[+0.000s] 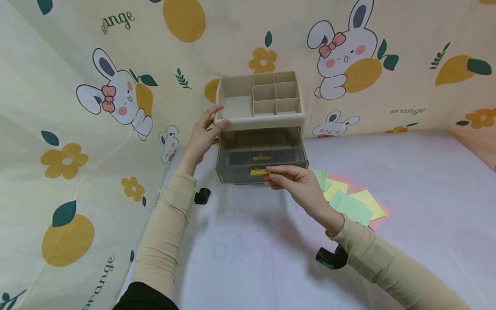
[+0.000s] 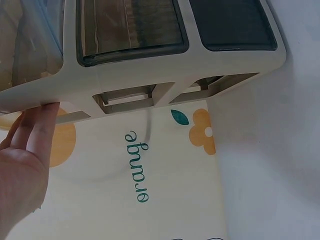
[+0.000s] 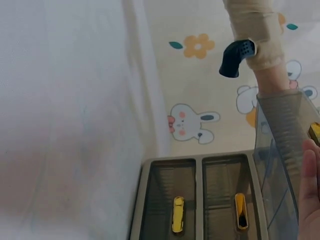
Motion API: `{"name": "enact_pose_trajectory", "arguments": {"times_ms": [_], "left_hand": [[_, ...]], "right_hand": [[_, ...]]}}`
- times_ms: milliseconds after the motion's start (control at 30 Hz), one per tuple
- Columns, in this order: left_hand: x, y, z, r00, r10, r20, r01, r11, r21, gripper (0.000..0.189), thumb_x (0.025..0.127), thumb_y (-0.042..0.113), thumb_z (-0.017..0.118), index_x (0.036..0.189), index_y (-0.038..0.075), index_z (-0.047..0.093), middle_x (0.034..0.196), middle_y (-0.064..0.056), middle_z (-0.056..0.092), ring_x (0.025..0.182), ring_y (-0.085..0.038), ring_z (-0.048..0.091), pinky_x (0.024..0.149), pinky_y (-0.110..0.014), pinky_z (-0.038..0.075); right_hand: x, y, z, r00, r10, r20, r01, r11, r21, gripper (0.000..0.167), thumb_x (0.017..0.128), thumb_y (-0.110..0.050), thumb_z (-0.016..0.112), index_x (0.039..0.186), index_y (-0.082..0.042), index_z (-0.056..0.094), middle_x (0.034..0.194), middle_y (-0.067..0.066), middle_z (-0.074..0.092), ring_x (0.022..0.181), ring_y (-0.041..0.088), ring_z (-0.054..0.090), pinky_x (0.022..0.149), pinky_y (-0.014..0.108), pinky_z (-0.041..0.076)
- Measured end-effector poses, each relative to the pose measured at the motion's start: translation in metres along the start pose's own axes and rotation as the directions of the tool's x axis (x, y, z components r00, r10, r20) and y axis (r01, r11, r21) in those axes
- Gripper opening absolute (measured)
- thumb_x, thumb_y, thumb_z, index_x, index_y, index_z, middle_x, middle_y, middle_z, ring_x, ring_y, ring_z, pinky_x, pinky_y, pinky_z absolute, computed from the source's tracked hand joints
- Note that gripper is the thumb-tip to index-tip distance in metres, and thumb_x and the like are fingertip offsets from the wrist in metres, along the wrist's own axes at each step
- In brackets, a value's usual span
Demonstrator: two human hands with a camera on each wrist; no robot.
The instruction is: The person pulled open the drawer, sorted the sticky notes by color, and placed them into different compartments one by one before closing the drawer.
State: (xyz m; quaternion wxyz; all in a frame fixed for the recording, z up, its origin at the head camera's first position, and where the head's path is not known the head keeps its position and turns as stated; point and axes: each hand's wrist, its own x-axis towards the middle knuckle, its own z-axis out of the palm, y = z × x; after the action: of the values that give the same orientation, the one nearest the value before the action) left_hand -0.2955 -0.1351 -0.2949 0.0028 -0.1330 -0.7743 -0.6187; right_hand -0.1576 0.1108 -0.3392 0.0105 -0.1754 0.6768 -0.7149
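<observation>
A cream desk organizer (image 1: pixel 259 123) with an open-topped, divided upper tray stands against the patterned backdrop. Its see-through grey drawer (image 1: pixel 232 173) is pulled out below the tray. My left hand (image 1: pixel 202 140) grips the tray's left front corner, thumb on the front rim; in the left wrist view its fingers (image 2: pixel 42 130) lie against the organizer's side. With thumb and fingers, my right hand (image 1: pixel 296 183) pinches the gold handle (image 1: pixel 257 172) of that drawer. Two lower drawers with a yellow handle (image 3: pixel 178 214) and an orange handle (image 3: pixel 241 211) appear shut in the right wrist view.
Green, yellow and pink paper notes (image 1: pixel 352 209) lie in a loose pile on the white tabletop (image 1: pixel 248 258), right of the organizer and near my right forearm. The fabric backdrop (image 1: pixel 240 38) with rabbits and oranges rises behind and to the left.
</observation>
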Motion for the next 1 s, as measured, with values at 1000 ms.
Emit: {"name": "enact_pose_trajectory", "arguments": {"times_ms": [1000], "left_hand": [[0.0, 0.001, 0.001, 1.0, -0.013, -0.008, 0.013, 1.0, -0.013, 0.049, 0.091, 0.032, 0.06, 0.136, 0.036, 0.042, 0.141, -0.005, 0.045, 0.102, -0.017, 0.051, 0.077, -0.032, 0.044]], "right_hand": [[-0.028, -0.003, -0.049, 0.976, -0.19, 0.106, 0.198, 0.977, -0.079, 0.024, 0.09, 0.001, 0.056, 0.111, 0.01, 0.062, 0.09, -0.005, 0.073, 0.082, 0.012, 0.07, 0.073, 0.027, 0.054]]}}
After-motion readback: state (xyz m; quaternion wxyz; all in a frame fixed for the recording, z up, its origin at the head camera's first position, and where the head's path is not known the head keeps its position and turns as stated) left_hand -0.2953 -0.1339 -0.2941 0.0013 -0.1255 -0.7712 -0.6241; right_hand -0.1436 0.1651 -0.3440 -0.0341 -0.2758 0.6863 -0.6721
